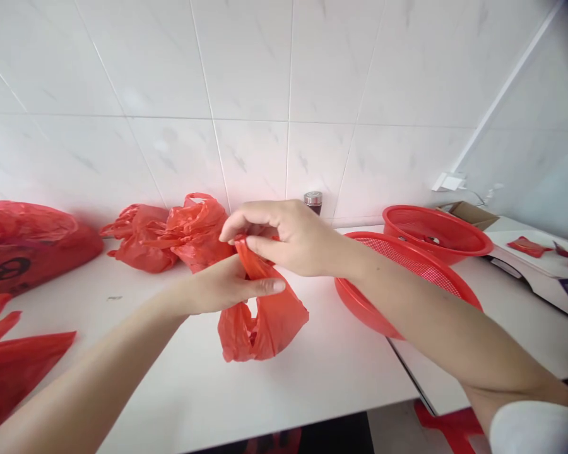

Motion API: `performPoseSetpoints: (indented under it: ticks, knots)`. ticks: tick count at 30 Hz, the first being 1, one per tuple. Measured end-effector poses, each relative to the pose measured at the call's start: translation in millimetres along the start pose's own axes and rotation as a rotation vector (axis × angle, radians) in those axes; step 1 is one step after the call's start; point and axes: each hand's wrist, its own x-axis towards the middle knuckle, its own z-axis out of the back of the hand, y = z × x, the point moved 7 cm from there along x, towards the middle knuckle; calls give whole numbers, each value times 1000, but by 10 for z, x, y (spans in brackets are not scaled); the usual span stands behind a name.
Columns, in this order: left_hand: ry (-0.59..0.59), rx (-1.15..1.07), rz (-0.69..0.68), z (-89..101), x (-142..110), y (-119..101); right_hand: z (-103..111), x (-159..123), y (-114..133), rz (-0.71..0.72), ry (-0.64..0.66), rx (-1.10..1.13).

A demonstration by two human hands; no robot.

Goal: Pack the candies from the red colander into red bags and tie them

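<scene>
A small red plastic bag (265, 321) hangs just above the white counter (312, 372) at the middle. My left hand (227, 287) is closed around the bag's neck from below. My right hand (284, 236) is closed on the bag's twisted top from above, fingers pinched together. The bag bulges at the bottom with something inside that I cannot make out.
Tied red bags (170, 233) lie at the back by the tiled wall. A large red bag (23, 246) and flat red bags (14, 366) sit at the left. Two red colander baskets (435, 230) stand right, beside a scale (539, 271). A small dark jar (313, 202) stands at the wall.
</scene>
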Motion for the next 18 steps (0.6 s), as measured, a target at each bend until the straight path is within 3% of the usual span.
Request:
performPoseSetpoints:
  ticks: [2, 4, 7, 10, 14, 18]
  knots:
    - [71, -31, 125, -98, 36, 100, -17, 18, -79, 5, -91, 33]
    - [-4, -119, 200, -47, 36, 207, 10, -52, -270, -59, -172, 32]
    - [-112, -223, 261, 71, -5, 357, -60, -245, -666, -254, -104, 103]
    - [-81, -274, 253, 96, -33, 410, -176, -434, -839, -359, -46, 246]
    - [40, -269, 157, 87, -63, 344, -173, -585, -524, -282, -193, 236]
    - [140, -88, 93, 98, -104, 289, -322, -597, -196, -163, -74, 218]
